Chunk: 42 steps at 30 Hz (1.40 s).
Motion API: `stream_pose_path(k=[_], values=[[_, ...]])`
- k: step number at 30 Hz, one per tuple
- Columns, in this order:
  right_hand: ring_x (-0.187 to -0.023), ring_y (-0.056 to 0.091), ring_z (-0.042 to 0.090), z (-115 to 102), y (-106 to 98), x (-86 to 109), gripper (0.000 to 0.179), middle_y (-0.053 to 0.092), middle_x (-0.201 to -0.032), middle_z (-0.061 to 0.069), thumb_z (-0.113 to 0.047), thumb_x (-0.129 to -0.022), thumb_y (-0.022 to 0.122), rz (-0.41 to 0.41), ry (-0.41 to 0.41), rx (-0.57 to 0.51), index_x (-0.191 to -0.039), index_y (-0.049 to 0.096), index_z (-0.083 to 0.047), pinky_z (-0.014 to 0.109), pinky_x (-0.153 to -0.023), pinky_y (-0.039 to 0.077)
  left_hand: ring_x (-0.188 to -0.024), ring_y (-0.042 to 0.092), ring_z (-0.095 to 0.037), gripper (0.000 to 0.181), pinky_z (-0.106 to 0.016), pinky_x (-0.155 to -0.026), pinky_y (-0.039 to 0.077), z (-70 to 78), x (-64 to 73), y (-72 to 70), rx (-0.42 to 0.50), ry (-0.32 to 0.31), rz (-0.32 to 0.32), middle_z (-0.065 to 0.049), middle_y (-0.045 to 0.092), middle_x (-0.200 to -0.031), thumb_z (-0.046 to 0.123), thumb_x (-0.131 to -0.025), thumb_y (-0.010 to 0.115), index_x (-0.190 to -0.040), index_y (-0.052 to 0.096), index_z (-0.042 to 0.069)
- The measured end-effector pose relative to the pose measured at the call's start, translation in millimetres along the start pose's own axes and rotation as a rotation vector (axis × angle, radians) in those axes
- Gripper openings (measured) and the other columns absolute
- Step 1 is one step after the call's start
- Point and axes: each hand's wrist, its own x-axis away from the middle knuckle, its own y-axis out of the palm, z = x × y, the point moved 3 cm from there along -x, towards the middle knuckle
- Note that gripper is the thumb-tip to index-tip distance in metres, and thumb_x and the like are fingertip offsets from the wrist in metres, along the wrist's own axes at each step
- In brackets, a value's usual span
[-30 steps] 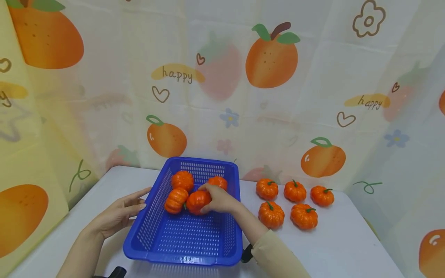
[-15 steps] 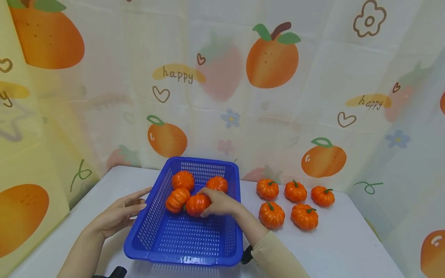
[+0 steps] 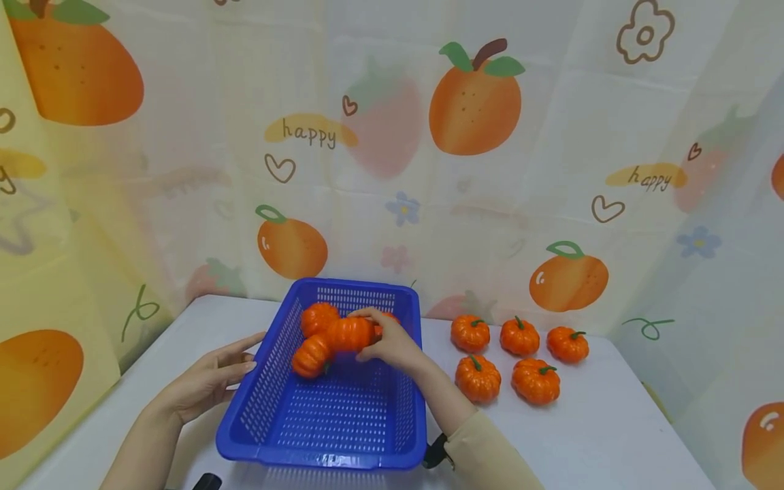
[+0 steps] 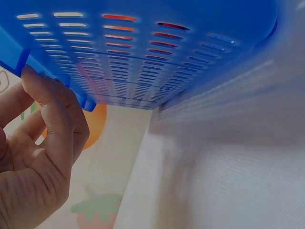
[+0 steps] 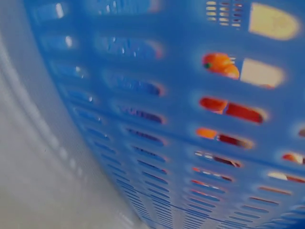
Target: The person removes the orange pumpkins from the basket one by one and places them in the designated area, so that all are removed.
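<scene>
In the head view my right hand (image 3: pixel 390 342) is inside the blue plastic basket (image 3: pixel 331 457) and grips a small orange pumpkin (image 3: pixel 349 334), thumb on the near side and fingers over the far side. Another pumpkin (image 3: pixel 319 318) sits at the back left of the basket, and a ribbed pumpkin (image 3: pixel 312 356) lies tilted in front of it. A further pumpkin (image 3: pixel 388 318) is mostly hidden behind my right hand. My left hand (image 3: pixel 211 378) touches the basket's left side with relaxed fingers; the left wrist view shows bent fingers (image 4: pixel 57 112) at the rim's underside.
Several pumpkins (image 3: pixel 478 379) with green stems stand in two rows on the white table (image 3: pixel 612 422), right of the basket. A fruit-printed curtain (image 3: pixel 367 224) hangs behind the table. Through the slots, the right wrist view shows bits of orange.
My right hand has moved the gripped pumpkin up and toward the basket's back, now covering most of the back-right pumpkin. My left hand stays at the basket's left side.
</scene>
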Motion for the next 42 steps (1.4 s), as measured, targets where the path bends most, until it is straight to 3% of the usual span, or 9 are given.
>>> stream_pose_path(k=[4,9,15,19,26,35,38,42], values=[[-0.111,0.06,0.027,-2,-4,0.9,0.065,0.053,-0.135,0.016,0.003,-0.074,0.075,0.033,-0.02,-0.131,-0.133,0.055,-0.015,0.039,-0.093,0.056,-0.105,0.068,-0.008,0.054,-0.032,-0.089,0.059,-1.0,0.9,0.7,0.022,0.015,-0.018,0.008,0.061,-0.12,0.015,-0.105,0.042,-0.156,0.029,0.027],[-0.115,0.059,0.025,-4,-7,3.8,0.06,0.053,-0.134,0.013,-0.009,-0.08,0.078,0.06,-0.013,-0.2,-0.134,0.054,-0.019,0.041,-0.1,0.053,-0.105,0.068,-0.007,0.053,-0.032,-0.088,0.059,-1.9,1.7,0.7,0.025,0.021,-0.021,0.007,0.061,-0.117,0.014,-0.105,0.043,-0.154,0.033,0.03],[-0.113,0.062,0.02,-7,-10,7.0,0.052,0.052,-0.133,0.012,-0.019,-0.087,0.075,0.061,-0.015,-0.298,-0.133,0.053,-0.019,0.039,-0.096,0.056,-0.105,0.068,-0.007,0.055,-0.031,-0.089,0.058,-1.1,2.0,0.3,0.011,0.008,-0.011,0.008,0.061,-0.118,0.015,-0.105,0.044,-0.156,0.03,0.029],[-0.113,0.063,0.019,-9,-16,8.3,0.048,0.05,-0.136,0.014,-0.018,-0.091,0.071,0.041,-0.049,-0.352,-0.134,0.051,-0.015,0.047,-0.095,0.056,-0.105,0.067,-0.006,0.057,-0.032,-0.09,0.058,0.4,1.9,0.7,-0.001,-0.003,-0.001,0.009,0.06,-0.119,0.016,-0.105,0.044,-0.157,0.026,0.026],[-0.119,0.061,0.026,-11,-37,22.0,0.044,0.046,-0.143,0.008,-0.022,-0.09,0.071,0.089,-0.057,-0.23,-0.129,0.05,-0.021,0.043,-0.101,0.053,-0.107,0.067,-0.008,0.056,-0.033,-0.09,0.058,1.3,0.8,1.7,0.003,0.016,-0.027,0.009,0.06,-0.122,0.015,-0.105,0.042,-0.157,0.026,0.025],[-0.144,0.039,0.038,-1,-78,43.1,0.075,0.044,-0.151,0.006,-0.01,-0.081,0.077,0.171,-0.046,-0.181,-0.144,0.039,-0.02,0.059,-0.117,0.034,-0.105,0.067,-0.007,0.058,-0.033,-0.09,0.058,2.3,-0.7,1.8,-0.013,0.008,-0.018,0.009,0.061,-0.122,0.016,-0.105,0.043,-0.158,0.022,0.022],[-0.145,0.037,0.038,4,-92,49.8,0.082,0.042,-0.153,0.006,-0.008,-0.078,0.079,0.182,-0.035,-0.153,-0.149,0.039,-0.022,0.059,-0.113,0.038,-0.105,0.067,-0.007,0.057,-0.033,-0.09,0.058,1.9,-0.5,1.4,-0.012,0.009,-0.015,0.008,0.061,-0.121,0.015,-0.105,0.043,-0.158,0.024,0.023],[-0.138,0.043,0.033,9,-111,60.6,0.087,0.037,-0.154,0.008,-0.004,-0.075,0.079,0.18,-0.032,-0.139,-0.151,0.038,-0.021,0.045,-0.103,0.051,-0.104,0.067,-0.007,0.056,-0.033,-0.09,0.058,1.0,0.5,0.8,-0.005,0.016,-0.02,0.008,0.061,-0.119,0.015,-0.105,0.043,-0.157,0.026,0.025]])
